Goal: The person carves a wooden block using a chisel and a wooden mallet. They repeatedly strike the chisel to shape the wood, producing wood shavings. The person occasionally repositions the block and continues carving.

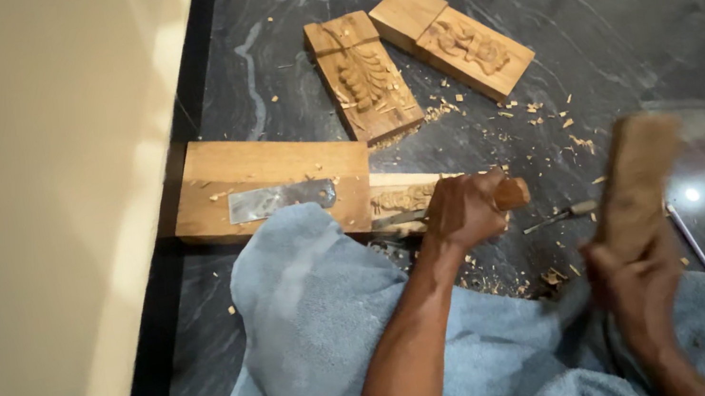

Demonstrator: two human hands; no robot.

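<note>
Blue-grey cloth (318, 330) over the lap, nearest the camera, spreading right under both forearms. Left hand (463, 209) clenched around a wooden chisel handle (512, 193), blade end hidden under the fist, set against a carved wooden panel (401, 199) lying just beyond the cloth's far edge. Right hand (638, 283) grasping a wooden mallet (637, 177), raised and motion-blurred (head tilted up to the right). Left of the panel, touching it: a plain wooden block (270, 169) with a metal plate (280, 199) on top. Farther off, two carved blocks, one (363, 77) leaf-patterned, the other (452, 38) figure-patterned, corners meeting. Small metal tool (560, 215) between the hands. Wood chips (540, 112) scattered over the dark marble floor (628, 4). Cream wall (21, 237) at left.
</note>
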